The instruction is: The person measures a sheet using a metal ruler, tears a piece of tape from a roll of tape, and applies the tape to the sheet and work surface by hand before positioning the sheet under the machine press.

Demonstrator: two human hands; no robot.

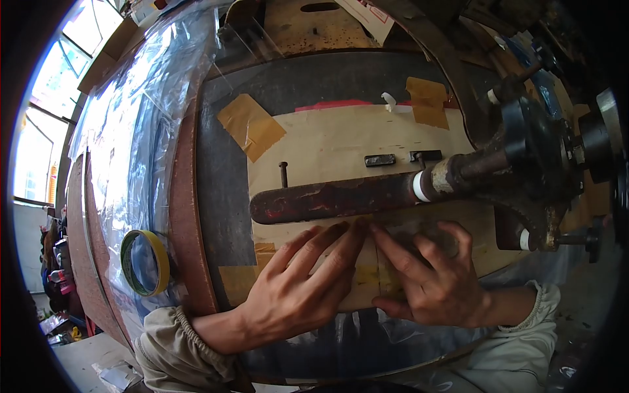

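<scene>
My left hand rests on a tan sheet, its fingers stretched toward the front edge of a dark, worn metal machine arm. Opposite it, my right hand has its fingers apart, with the index finger extended to nearly the same spot. The two sets of fingertips come close together just below the arm. Between the hands lies a flat patch with a yellowish strip and a thin straight edge. My left thumb is hidden, and anything under the fingertips cannot be made out.
Brown tape and another tape piece hold the sheet's far corners. An upright bolt and a small dark metal block sit behind the arm. A tape roll lies at left on plastic film. Machine knobs project at right.
</scene>
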